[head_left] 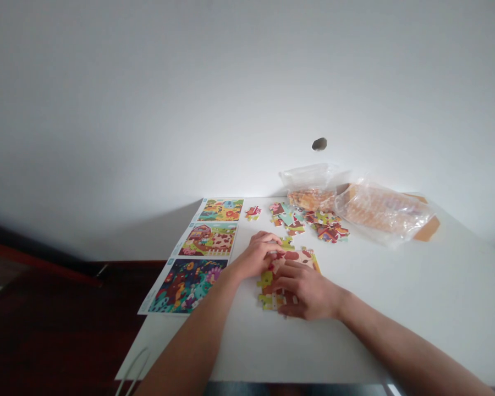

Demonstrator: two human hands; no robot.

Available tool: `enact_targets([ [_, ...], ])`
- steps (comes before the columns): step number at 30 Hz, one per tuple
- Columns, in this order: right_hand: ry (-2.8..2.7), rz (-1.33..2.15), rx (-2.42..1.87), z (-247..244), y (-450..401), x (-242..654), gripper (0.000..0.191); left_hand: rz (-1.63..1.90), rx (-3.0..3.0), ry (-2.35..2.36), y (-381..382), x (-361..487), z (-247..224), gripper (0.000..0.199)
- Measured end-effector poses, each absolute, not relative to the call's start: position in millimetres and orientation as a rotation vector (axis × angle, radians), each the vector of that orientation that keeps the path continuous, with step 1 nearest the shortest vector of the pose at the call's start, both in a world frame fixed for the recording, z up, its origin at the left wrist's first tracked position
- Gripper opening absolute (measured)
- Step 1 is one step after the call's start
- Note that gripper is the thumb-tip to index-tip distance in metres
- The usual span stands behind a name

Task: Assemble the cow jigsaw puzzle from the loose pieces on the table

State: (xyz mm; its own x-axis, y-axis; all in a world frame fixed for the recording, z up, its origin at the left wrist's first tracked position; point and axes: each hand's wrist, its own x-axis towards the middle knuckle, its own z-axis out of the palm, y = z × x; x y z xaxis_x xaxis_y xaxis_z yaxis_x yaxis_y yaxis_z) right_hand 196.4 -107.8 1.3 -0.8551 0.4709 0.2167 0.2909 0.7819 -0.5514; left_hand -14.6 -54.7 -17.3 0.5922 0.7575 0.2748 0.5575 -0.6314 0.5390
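Observation:
A partly joined jigsaw puzzle with brown-and-cream patches and a yellow-green left side lies flat on the white table. My left hand is at its upper left edge, fingers bent together with the thumb around a puzzle piece that they mostly cover. Over the puzzle's lower middle rests my right hand, its fingers apart and lying on the joined pieces, hiding part of the picture. A yellow-green puzzle piece sticks out just above the joined part, beyond my left fingertips.
Loose puzzle pieces lie in a heap behind my hands, with a lone red-and-white piece left of them. A picture sheet lies on the left. Two clear plastic bags with contents stand at the back against the wall.

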Motion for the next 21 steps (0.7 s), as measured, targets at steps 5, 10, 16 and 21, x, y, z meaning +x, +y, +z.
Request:
enact_targets([
  [5,-2.693,0.714,-0.542,2.5,-113.6,192.7,0.042,0.651,2.427,1.079,-54.0,-13.7,-16.3,0.034],
  [10,-2.719,0.74,-0.502,4.5,-113.1,193.7,0.042,0.631,2.428,1.094,-54.7,-13.5,-15.9,0.036],
  [16,-2.696,0.738,-0.508,8.9,-111.1,195.4,0.05,0.645,2.434,1.063,-54.1,-15.3,-17.7,0.034],
  [21,-2.636,0.708,-0.581,9.4,-107.8,198.1,0.04,0.672,2.437,1.032,-54.5,-16.1,-18.7,0.031],
])
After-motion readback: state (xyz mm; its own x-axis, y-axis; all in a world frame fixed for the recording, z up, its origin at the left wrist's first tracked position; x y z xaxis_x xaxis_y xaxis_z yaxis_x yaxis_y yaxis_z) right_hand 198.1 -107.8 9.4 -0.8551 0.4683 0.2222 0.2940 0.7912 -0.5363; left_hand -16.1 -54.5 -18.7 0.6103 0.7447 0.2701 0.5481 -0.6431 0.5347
